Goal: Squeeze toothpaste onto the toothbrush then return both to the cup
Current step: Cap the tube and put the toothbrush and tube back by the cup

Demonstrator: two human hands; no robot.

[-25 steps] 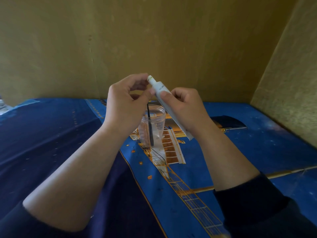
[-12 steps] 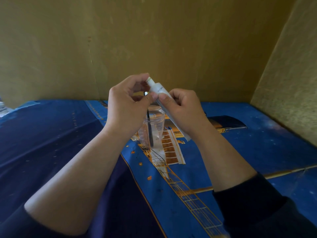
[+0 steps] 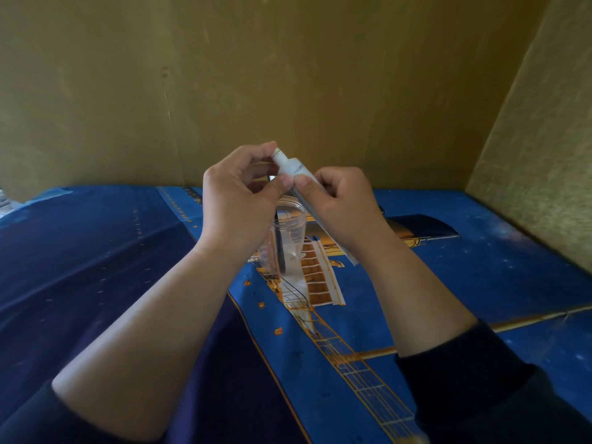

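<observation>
My right hand (image 3: 339,203) grips a white toothpaste tube (image 3: 293,168), held slanted with its cap end up and to the left. My left hand (image 3: 238,200) pinches the cap end of the same tube between thumb and fingers. Just below both hands a clear plastic cup (image 3: 288,232) stands upright on the blue cloth. A dark toothbrush (image 3: 281,251) stands inside the cup, its top hidden behind my left hand. The lower end of the tube sticks out under my right wrist.
A blue printed cloth (image 3: 400,299) with an orange ship pattern covers the surface. Yellow-green walls (image 3: 288,75) stand close behind and on the right. Something pale lies at the far left edge (image 3: 3,200).
Both hands have stayed together above the cup. My left fingers have shifted slightly around the cap end of the tube.
</observation>
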